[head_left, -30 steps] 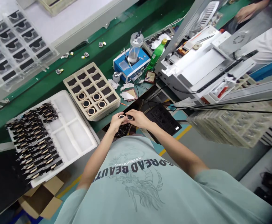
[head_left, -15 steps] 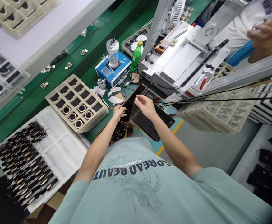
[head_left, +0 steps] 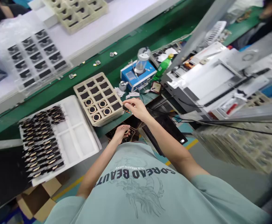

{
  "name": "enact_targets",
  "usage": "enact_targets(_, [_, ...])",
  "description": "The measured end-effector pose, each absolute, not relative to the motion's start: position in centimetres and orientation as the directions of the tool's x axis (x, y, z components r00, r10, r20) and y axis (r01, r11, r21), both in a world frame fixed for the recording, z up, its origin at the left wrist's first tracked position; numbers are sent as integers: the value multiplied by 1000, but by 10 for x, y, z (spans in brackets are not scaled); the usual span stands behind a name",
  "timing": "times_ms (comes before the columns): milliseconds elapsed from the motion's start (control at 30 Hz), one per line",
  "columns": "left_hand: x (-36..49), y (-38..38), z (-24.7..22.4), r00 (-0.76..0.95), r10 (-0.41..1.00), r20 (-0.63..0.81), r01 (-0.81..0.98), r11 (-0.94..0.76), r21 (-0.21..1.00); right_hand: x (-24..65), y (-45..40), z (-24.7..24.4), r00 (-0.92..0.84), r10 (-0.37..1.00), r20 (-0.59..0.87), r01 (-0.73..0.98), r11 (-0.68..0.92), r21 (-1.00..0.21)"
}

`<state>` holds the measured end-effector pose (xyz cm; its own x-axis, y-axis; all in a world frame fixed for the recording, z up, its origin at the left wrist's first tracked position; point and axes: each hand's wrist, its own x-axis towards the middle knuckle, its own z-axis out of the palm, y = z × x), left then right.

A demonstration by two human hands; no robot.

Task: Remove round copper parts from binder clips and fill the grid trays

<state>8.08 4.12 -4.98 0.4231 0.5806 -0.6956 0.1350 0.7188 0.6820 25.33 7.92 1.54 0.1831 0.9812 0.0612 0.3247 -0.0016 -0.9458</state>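
Probably light and thin, the ring (head_left: 126,108) sits pinched at its rim by right hand (head_left: 136,109) fingers; left hand (head_left: 120,132) curls over dark parts (head_left: 113,134), grip unclear.

Setting: electronics assembly line, factory floor. Green belt (head_left: 56,90) running diagonally across upper frame, loose small parts on it. Beige compartment tray (head_left: 98,98) at centre, some ring-shaped parts in its cells. White tray (head_left: 80,137) at lower left, rows of small black components. Blue dispensing unit (head_left: 138,76) with clear canister, upper centre. White bench machine (head_left: 210,77) with cables, right. Stacked trays (head_left: 240,146), lower right.
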Motion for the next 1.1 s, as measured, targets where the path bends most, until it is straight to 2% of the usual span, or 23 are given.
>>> enact_targets(100, [43, 27, -39, 425, 585, -691, 67, 741, 668, 225, 122, 16, 89, 984, 151, 527, 82, -846])
enact_targets(333, [-19, 17, -26, 348, 686, -638, -137, 711, 690, 170, 211, -1, -4, 983, 184, 758, 123, -640])
enact_targets(500, [-35, 11, -21, 339, 671, -659, -170, 733, 658, 157, 234, -25, -94, 955, 282, 778, 247, -577])
enact_targets(733, [-46, 12, -14, 335, 691, -640, -244, 720, 650, 164, 209, -43, -281, 885, 372, 782, 436, -445])
enact_targets(833, [-43, 22, -5, 324, 721, -613, -320, 693, 646, 160, 208, -39, -255, 898, 358, 799, 404, -445])
enact_targets(967, [-35, 45, 12, 249, 789, -562, -467, 606, 644, 153, 196, -22, -130, 918, 375, 795, 322, -514])
enact_targets(1033, [-32, 58, 18, 203, 811, -548, -520, 563, 642, 151, 174, -8, -143, 901, 410, 736, 374, -564])
enact_targets(1100, [-30, 69, 21, 176, 816, -550, -549, 546, 634, 148, 144, 5, -286, 856, 431, 613, 510, -604])
